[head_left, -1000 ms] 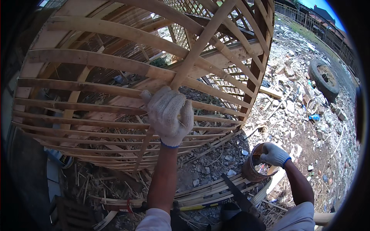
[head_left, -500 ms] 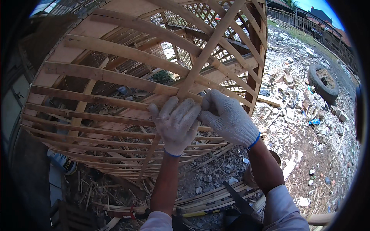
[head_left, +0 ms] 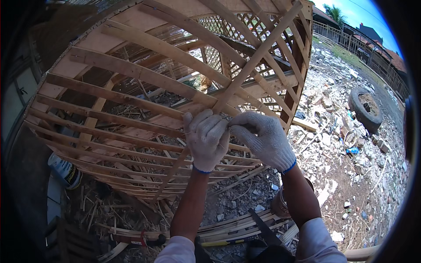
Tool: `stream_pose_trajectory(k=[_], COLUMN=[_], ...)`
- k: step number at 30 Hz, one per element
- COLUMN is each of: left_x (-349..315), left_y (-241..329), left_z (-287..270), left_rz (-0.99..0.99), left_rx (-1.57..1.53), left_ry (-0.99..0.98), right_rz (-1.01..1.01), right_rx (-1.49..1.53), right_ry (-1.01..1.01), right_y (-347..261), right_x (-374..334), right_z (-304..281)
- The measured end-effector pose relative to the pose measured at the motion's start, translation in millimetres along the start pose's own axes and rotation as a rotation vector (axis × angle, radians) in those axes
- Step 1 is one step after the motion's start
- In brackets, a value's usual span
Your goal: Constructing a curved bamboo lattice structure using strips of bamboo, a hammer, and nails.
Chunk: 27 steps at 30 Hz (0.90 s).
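A lattice frame of light wooden slats (head_left: pixel 144 73) fills the space in front of me, with a diagonal wooden bar (head_left: pixel 255 60) crossing it. My left hand (head_left: pixel 206 139), in a white knitted glove with a blue cuff, curls its fingers over a slat just below the bar's lower end. Close beside it is my right hand (head_left: pixel 266 138), gloved alike, with thumb and forefinger pinched together near the left fingertips. Whatever is in that pinch is too small to make out. The gloves cover the spot where the slats meet under my fingers.
Below my arms lie a handsaw (head_left: pixel 264 228), a bundle of thin wood strips (head_left: pixel 210 228) and a red-banded tool (head_left: pixel 142 239). A bucket (head_left: pixel 65 170) stands at the left, a round container (head_left: pixel 283 204) by my right forearm. An old tire (head_left: pixel 365 109) lies on rubble at the right.
The lattice appears shifted slightly rightward and the view has tilted. My left fingers have curled in more, and both hands keep close together at the same crossing.
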<state>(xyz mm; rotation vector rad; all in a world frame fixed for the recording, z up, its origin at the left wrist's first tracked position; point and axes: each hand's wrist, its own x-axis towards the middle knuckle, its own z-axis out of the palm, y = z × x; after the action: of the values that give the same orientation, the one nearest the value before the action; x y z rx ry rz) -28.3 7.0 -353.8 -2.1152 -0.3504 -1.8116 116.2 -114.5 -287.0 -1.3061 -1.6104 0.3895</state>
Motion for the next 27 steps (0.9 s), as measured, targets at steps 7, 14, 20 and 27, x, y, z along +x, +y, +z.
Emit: stream_pose_trajectory(k=[7,14,20,27], left_x=[-3,7,0,6], left_y=[11,4,-7,-16], left_z=[-6,2,33,24], left_rz=[-0.057,-0.036,-0.085,0.022], left_rx=[-0.024,0.158,-0.001,-0.040], left_ry=[-0.029,0.121,0.129,0.330], right_rz=[-0.342,0.097,0.830,0.215], right_rx=[-0.191,0.082,-0.052,-0.307], right_ry=[0.290,0.320,-0.085,-0.565], right_y=[15,77,166,154], right_x=[-12,-97,-317,-389], right_z=[24,26,70,168])
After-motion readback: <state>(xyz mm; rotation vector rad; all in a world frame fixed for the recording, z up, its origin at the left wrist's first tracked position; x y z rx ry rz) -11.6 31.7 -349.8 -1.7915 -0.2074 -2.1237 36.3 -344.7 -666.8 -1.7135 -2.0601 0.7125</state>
